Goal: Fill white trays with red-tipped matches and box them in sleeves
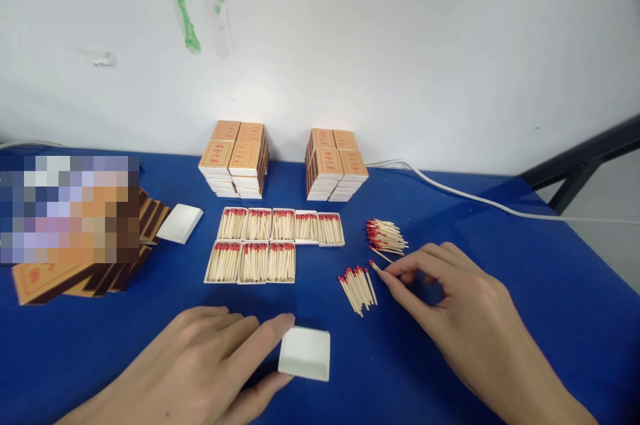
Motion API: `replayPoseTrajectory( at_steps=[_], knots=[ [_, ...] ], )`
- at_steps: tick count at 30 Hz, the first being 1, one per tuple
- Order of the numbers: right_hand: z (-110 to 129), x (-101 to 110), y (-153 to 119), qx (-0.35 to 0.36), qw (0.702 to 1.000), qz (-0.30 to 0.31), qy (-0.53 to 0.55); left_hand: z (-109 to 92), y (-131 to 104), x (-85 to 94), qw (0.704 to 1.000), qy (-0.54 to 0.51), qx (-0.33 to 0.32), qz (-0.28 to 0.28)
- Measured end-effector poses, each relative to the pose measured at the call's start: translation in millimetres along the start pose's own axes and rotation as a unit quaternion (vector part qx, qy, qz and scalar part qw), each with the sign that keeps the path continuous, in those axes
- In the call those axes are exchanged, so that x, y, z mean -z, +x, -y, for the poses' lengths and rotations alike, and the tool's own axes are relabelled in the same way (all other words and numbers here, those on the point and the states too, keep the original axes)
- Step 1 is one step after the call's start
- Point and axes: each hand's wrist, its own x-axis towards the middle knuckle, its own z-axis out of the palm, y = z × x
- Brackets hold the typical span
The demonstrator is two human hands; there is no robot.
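Note:
My left hand [215,362] grips an empty white matchbox tray [305,353] by its left end, index finger at the top corner and thumb below. At the right, my right hand [450,305] pinches a single red-headed match [375,267] between thumb and index finger. Just left of those fingertips lies a small fan of loose matches [359,290]. Beyond them is a denser pile of matches [386,237], heads pointing left. Two rows of white trays filled with matches [267,262] lie in the middle of the table.
Two stacks of orange matchboxes, a left stack [234,158] and a right stack [336,165], stand near the wall. More matchbox sleeves [55,278] are heaped at the left, partly pixelated, beside another white tray [180,224]. A white cable [450,192] crosses the blue table's [500,245] back right.

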Motion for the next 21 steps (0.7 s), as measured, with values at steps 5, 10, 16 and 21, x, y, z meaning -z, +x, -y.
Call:
replayPoseTrajectory(
  at_steps=[5, 10, 16, 21],
  knots=[
    [11.0, -0.3, 0.3, -0.014, 0.999, 0.008, 0.034, 0.1, -3.5, -0.7, 1.000, -0.006, 0.005, 0.000],
    [12.7, 3.6, 1.9, -0.034, 0.998, 0.010, 0.042, 0.0, -5.3, -2.4, 1.000, -0.004, 0.004, -0.006],
    [9.3, 2.4, 2.6, -0.038, 0.999, 0.014, 0.028, -2.0, -1.4, -0.9, 1.000, -0.002, 0.001, -0.005],
    [14.5, 1.5, 1.4, -0.028, 0.996, 0.050, 0.064, -0.2, -2.1, -2.0, 1.000, 0.008, -0.003, -0.002]
  ],
)
